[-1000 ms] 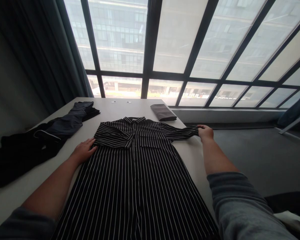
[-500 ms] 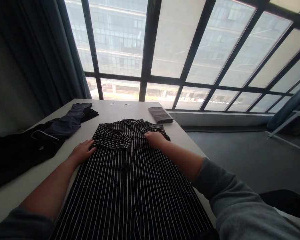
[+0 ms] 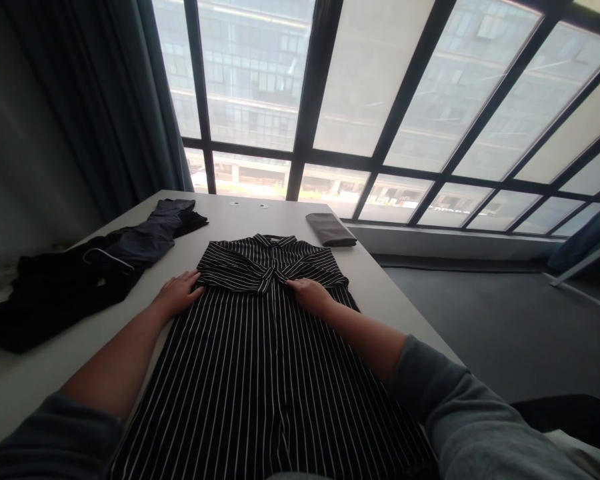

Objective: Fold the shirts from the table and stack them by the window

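Observation:
A black shirt with thin white stripes (image 3: 260,360) lies spread on a white table, its collar (image 3: 275,240) towards the window. Both sleeves are folded inward across the chest, and their cuffs meet near the middle. My left hand (image 3: 177,295) rests flat with fingers stretched at the shirt's left edge, just below the folded left sleeve (image 3: 230,267). At the end of the right sleeve (image 3: 314,263), my right hand (image 3: 310,297) has its fingers closed on the cuff.
Dark clothes (image 3: 95,280) lie heaped along the table's left side. A folded grey cloth (image 3: 331,230) sits near the far right corner of the white table (image 3: 385,293). Large windows stand beyond, with a dark curtain (image 3: 95,100) at left.
My right hand has brought the right sleeve's cuff inward and down beside the left cuff. My left hand stays at the shirt's edge. The camera view has shifted slightly left.

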`<state>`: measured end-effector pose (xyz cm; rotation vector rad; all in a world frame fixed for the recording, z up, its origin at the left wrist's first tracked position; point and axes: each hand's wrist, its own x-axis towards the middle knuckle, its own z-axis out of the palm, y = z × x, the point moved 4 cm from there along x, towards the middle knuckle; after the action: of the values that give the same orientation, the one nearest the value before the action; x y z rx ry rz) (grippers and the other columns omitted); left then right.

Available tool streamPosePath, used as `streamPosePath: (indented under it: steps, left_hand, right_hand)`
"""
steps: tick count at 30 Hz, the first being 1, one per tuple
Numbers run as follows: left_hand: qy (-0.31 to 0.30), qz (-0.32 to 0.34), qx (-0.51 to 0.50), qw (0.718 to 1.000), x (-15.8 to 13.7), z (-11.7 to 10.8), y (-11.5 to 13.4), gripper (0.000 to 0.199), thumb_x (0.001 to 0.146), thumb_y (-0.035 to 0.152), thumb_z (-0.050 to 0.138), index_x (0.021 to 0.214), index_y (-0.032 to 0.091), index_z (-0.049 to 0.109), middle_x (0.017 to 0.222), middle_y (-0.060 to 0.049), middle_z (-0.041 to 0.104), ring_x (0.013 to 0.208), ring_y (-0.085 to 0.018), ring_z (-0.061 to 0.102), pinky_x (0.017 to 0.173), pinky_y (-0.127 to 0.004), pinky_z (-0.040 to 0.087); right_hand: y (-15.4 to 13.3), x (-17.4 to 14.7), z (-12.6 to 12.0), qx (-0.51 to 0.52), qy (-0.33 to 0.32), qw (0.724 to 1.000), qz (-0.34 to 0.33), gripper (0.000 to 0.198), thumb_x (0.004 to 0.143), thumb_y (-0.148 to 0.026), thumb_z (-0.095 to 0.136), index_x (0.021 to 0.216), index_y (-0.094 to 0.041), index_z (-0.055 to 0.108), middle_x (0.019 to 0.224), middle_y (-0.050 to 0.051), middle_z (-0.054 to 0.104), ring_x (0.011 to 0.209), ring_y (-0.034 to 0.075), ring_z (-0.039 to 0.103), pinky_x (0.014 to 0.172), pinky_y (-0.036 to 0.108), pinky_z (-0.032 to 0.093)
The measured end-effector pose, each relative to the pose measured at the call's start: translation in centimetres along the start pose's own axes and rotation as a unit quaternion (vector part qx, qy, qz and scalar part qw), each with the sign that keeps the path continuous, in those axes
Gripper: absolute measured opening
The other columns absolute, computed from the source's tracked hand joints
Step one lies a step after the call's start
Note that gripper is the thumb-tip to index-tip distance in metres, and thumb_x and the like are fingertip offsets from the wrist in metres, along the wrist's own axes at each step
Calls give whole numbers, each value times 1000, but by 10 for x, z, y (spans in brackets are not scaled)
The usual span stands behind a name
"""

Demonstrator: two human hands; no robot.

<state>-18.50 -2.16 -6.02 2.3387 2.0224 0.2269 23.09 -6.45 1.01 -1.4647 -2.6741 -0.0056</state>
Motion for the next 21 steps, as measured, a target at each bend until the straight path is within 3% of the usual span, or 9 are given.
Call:
streamPosePath:
  steps: [3, 8, 14, 18, 21]
  left_hand:
    - [10, 3, -7, 1000, 0, 0, 0, 67, 100, 48, 39, 159, 18, 47, 169, -9, 39, 158, -30, 33, 130, -50, 26]
    - [20, 7, -11, 1000, 0, 0, 1, 69, 99, 48, 40, 161, 17, 44, 170, -9, 37, 158, -33, 32, 129, -53, 27]
    - [22, 7, -11, 1000, -1, 2, 2, 70, 100, 51, 37, 161, 16, 44, 170, -10, 36, 158, -34, 31, 128, -58, 27]
    - [18, 7, -6, 1000, -1, 2, 2, 68, 101, 50, 39, 161, 17, 45, 170, -10, 36, 158, -33, 31, 129, -55, 27]
    - [7, 3, -2, 1000, -3, 1, 4, 68, 102, 50, 37, 162, 17, 42, 171, -10, 34, 159, -33, 29, 129, -56, 26]
  right_hand:
    - [-6, -1, -2, 11, 11, 1000, 17, 54, 104, -12, 42, 157, -19, 52, 146, 9, 61, 135, 20, 61, 120, 36, 48]
    - [-16, -1, 9, 42, -54, 998, 5, 57, 106, -16, 39, 163, -14, 42, 159, 11, 47, 149, 24, 48, 125, 39, 43]
    - [-13, 6, 8, 82, -29, 995, 50, 57, 111, -25, 30, 165, -11, 39, 162, 14, 41, 154, 24, 40, 129, 38, 37]
    - [-19, 8, 22, 91, -113, 989, 14, 68, 111, -47, 36, 170, -15, 28, 172, 8, 21, 163, 26, 20, 136, 45, 19]
    - [-21, 8, 30, 94, -138, 986, 10, 79, 109, -61, 33, 172, -15, 18, 174, 5, 2, 165, 27, 3, 137, 47, 9]
